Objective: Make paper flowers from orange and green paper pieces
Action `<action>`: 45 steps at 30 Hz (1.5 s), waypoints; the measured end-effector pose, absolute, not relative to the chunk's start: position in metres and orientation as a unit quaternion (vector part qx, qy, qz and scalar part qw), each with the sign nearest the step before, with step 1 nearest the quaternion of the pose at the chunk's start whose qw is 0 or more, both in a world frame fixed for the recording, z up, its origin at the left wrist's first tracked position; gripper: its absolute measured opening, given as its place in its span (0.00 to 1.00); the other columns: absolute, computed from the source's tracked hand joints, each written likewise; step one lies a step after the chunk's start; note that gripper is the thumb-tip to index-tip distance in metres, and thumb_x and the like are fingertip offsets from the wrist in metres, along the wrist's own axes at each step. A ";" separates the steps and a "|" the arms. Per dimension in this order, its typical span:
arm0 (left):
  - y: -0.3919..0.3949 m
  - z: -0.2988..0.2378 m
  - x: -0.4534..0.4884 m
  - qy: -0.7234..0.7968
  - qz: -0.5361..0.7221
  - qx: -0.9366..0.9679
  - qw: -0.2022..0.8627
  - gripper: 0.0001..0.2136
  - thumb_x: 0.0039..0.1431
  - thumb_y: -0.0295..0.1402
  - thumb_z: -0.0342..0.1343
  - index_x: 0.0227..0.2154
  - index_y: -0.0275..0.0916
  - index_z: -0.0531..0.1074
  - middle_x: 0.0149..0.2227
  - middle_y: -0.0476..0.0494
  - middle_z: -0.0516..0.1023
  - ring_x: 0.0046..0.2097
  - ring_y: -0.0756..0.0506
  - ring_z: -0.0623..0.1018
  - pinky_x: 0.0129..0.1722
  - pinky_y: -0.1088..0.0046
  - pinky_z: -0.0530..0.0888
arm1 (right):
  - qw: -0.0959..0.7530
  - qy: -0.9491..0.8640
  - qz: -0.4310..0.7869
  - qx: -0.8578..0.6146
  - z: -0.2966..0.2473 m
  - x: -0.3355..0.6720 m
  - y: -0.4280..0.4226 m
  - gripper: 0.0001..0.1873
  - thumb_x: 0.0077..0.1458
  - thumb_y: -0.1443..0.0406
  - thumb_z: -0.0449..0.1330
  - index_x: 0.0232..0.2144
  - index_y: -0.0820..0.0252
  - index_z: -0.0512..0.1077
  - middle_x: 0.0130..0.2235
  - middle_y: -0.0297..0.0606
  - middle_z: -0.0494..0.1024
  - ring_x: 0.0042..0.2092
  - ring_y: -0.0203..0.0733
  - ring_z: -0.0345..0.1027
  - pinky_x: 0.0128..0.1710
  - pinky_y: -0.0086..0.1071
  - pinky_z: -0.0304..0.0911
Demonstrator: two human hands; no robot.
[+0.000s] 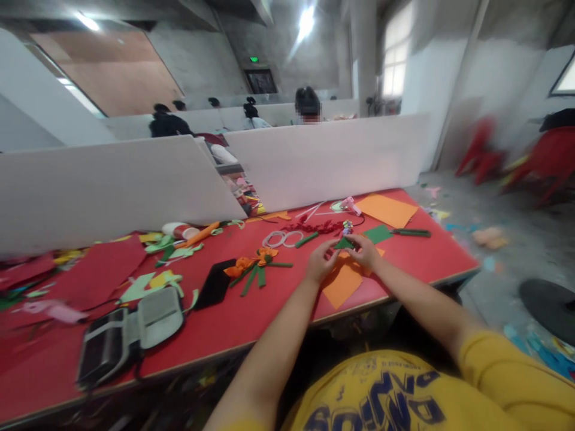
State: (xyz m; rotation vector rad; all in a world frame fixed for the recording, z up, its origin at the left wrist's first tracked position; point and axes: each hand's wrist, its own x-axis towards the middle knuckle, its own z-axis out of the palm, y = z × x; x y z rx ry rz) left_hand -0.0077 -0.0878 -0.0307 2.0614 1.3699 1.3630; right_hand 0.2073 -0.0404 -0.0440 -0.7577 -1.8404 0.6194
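Observation:
Between my two hands is a small folded green piece (pixel 344 243), paper or felt. My left hand (pixel 322 258) pinches its left side, and my right hand (pixel 363 251) grips it from the right. Below them lie orange sheets (pixel 342 286) on the red table (pixel 265 311). Close to my right hand are a green square (pixel 378 234) and a dark green box cutter or similar long tool (pixel 411 233). A green rolled strip (pixel 306 240) rests left of my hands. Farther left sit orange flowers with green stems (pixel 251 263).
A pink glue gun (pixel 351 206) and a large orange sheet (pixel 387 209) lie toward the back. Clear rings (pixel 282 239) and red twisted trim (pixel 318 227) are nearby. At left are a black phone-like slab (pixel 215 284), an open case (pixel 159 317) and red sheets (pixel 103 269). White partitions (pixel 323 161) border the table.

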 end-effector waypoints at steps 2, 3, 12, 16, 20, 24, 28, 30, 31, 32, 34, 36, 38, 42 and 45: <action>-0.087 -0.032 -0.009 0.471 0.498 0.708 0.170 0.15 0.67 0.40 0.62 0.53 0.44 0.81 0.46 0.43 0.87 0.35 0.47 0.82 0.35 0.71 0.77 | 0.501 -0.765 0.258 -0.311 -0.044 0.208 -0.040 0.26 0.63 0.58 0.67 0.61 0.56 0.78 0.51 0.47 0.85 0.40 0.46 0.78 0.39 0.37 0.77; -0.086 -0.032 -0.009 0.469 0.509 0.700 0.176 0.13 0.67 0.40 0.62 0.50 0.42 0.82 0.44 0.42 0.86 0.35 0.46 0.82 0.34 0.71 0.77 | 0.500 -0.766 0.260 -0.310 -0.044 0.208 -0.041 0.26 0.63 0.58 0.67 0.61 0.56 0.78 0.51 0.47 0.85 0.41 0.46 0.79 0.39 0.37 0.77; -0.086 -0.035 -0.010 0.460 0.528 0.680 0.219 0.18 0.64 0.43 0.65 0.53 0.41 0.79 0.43 0.41 0.86 0.34 0.47 0.82 0.32 0.73 0.76 | 0.493 -0.760 0.300 -0.298 -0.035 0.207 -0.050 0.26 0.63 0.57 0.67 0.61 0.53 0.78 0.54 0.46 0.84 0.49 0.51 0.80 0.38 0.37 0.76; -0.086 -0.035 -0.007 0.447 0.528 0.673 0.261 0.21 0.61 0.43 0.68 0.54 0.41 0.80 0.43 0.41 0.86 0.33 0.48 0.81 0.31 0.74 0.76 | 0.458 -0.795 0.283 -0.279 -0.029 0.212 -0.050 0.29 0.61 0.58 0.68 0.64 0.51 0.77 0.53 0.44 0.84 0.46 0.48 0.78 0.40 0.37 0.74; -0.087 -0.037 -0.006 0.457 0.548 0.627 0.313 0.22 0.61 0.44 0.68 0.55 0.40 0.80 0.30 0.49 0.81 0.25 0.51 0.75 0.25 0.75 0.72 | 0.518 -0.749 0.261 -0.321 -0.022 0.228 -0.042 0.26 0.62 0.56 0.67 0.61 0.53 0.76 0.48 0.43 0.83 0.44 0.47 0.77 0.40 0.37 0.73; -0.085 -0.036 -0.008 0.459 0.573 0.583 0.349 0.23 0.63 0.47 0.67 0.55 0.39 0.78 0.25 0.53 0.76 0.22 0.50 0.73 0.23 0.75 0.70 | 0.588 -0.660 0.208 -0.418 -0.023 0.247 -0.024 0.18 0.65 0.53 0.62 0.50 0.57 0.78 0.41 0.42 0.80 0.42 0.47 0.75 0.41 0.39 0.71; -0.081 -0.033 -0.012 0.446 0.626 0.561 0.308 0.23 0.60 0.47 0.69 0.53 0.40 0.78 0.38 0.43 0.84 0.34 0.48 0.81 0.34 0.73 0.77 | 0.594 -0.643 0.187 -0.446 -0.029 0.250 -0.016 0.16 0.66 0.54 0.59 0.46 0.58 0.76 0.40 0.41 0.79 0.40 0.47 0.73 0.39 0.39 0.70; -0.078 -0.034 -0.014 0.454 0.629 0.558 0.294 0.23 0.60 0.48 0.68 0.52 0.40 0.78 0.40 0.42 0.84 0.36 0.47 0.82 0.37 0.71 0.79 | 0.579 -0.665 0.186 -0.434 -0.031 0.246 -0.020 0.14 0.66 0.55 0.59 0.45 0.57 0.76 0.39 0.40 0.79 0.39 0.46 0.73 0.39 0.38 0.70; -0.078 -0.034 -0.015 0.462 0.626 0.558 0.289 0.22 0.61 0.49 0.67 0.50 0.40 0.78 0.39 0.42 0.83 0.36 0.47 0.82 0.37 0.71 0.79 | 0.569 -0.679 0.184 -0.426 -0.030 0.243 -0.022 0.13 0.66 0.56 0.59 0.44 0.56 0.76 0.39 0.40 0.79 0.39 0.46 0.73 0.40 0.38 0.70; -0.077 -0.035 -0.016 0.469 0.621 0.559 0.284 0.20 0.61 0.49 0.67 0.48 0.39 0.79 0.38 0.42 0.83 0.35 0.47 0.81 0.37 0.70 0.79 | 0.556 -0.695 0.183 -0.417 -0.030 0.240 -0.025 0.12 0.65 0.56 0.60 0.43 0.56 0.77 0.39 0.40 0.79 0.39 0.46 0.73 0.41 0.39 0.70; -0.076 -0.038 -0.018 0.480 0.614 0.560 0.279 0.17 0.61 0.49 0.66 0.42 0.39 0.79 0.36 0.42 0.83 0.34 0.47 0.81 0.37 0.69 0.79 | 0.528 -0.729 0.181 -0.397 -0.028 0.235 -0.031 0.09 0.64 0.58 0.61 0.42 0.56 0.77 0.39 0.41 0.80 0.39 0.47 0.73 0.43 0.40 0.71; -0.075 -0.040 -0.020 0.490 0.609 0.559 0.276 0.15 0.62 0.47 0.66 0.39 0.39 0.79 0.34 0.43 0.82 0.33 0.47 0.80 0.35 0.70 0.78 | 0.499 -0.758 0.178 -0.381 -0.027 0.230 -0.035 0.08 0.64 0.60 0.62 0.41 0.55 0.78 0.40 0.42 0.81 0.41 0.49 0.74 0.46 0.42 0.71; -0.075 -0.041 -0.022 0.503 0.603 0.557 0.270 0.13 0.62 0.46 0.65 0.38 0.40 0.79 0.34 0.44 0.82 0.32 0.47 0.79 0.31 0.72 0.77 | 0.474 -0.780 0.175 -0.370 -0.027 0.225 -0.037 0.07 0.62 0.61 0.64 0.41 0.55 0.79 0.42 0.44 0.82 0.44 0.51 0.74 0.50 0.44 0.70; -0.074 -0.042 -0.023 0.517 0.580 0.572 0.262 0.13 0.64 0.43 0.63 0.43 0.40 0.79 0.39 0.42 0.83 0.33 0.47 0.80 0.31 0.73 0.77 | 0.376 -0.846 0.120 -0.360 -0.029 0.208 -0.041 0.23 0.55 0.62 0.72 0.53 0.57 0.79 0.54 0.50 0.82 0.55 0.60 0.73 0.58 0.52 0.65; -0.075 -0.042 -0.021 0.516 0.557 0.597 0.258 0.14 0.63 0.41 0.64 0.48 0.41 0.79 0.47 0.40 0.85 0.37 0.46 0.82 0.38 0.69 0.80 | 0.312 -0.878 0.106 -0.347 -0.031 0.198 -0.045 0.19 0.55 0.67 0.70 0.51 0.59 0.79 0.54 0.51 0.83 0.57 0.60 0.72 0.59 0.52 0.64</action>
